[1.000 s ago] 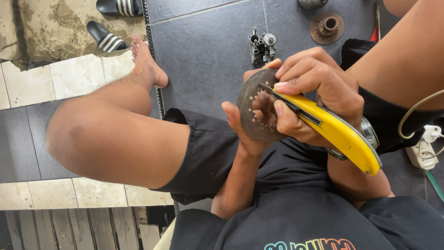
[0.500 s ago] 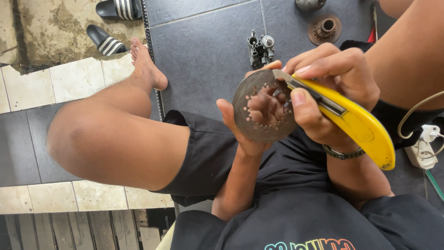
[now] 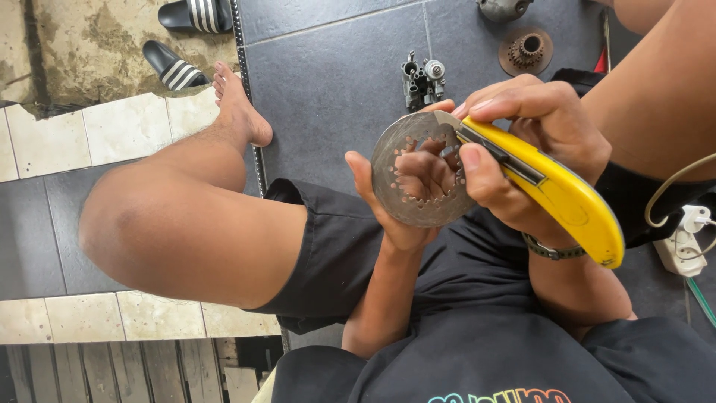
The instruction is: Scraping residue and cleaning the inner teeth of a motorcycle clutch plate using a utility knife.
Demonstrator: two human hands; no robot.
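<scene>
Yellow curved plastic utility knife (image 3: 556, 186), clenched in the right hand (image 3: 537, 142), runs its long axis down-right, blade tip meeting the upper rim of the grey toothed metal ring plate (image 3: 418, 168), which the left hand (image 3: 399, 205) holds from below above the lap.

Left-hand fingers (image 3: 418, 168) partly behind the metal disc (image 3: 399, 195).

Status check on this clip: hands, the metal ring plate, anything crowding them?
Left hand grips ring plate. Right hand holds yellow utility knife, tip at plate's top rim. Small metal engine part on floor beyond, apart.
</scene>
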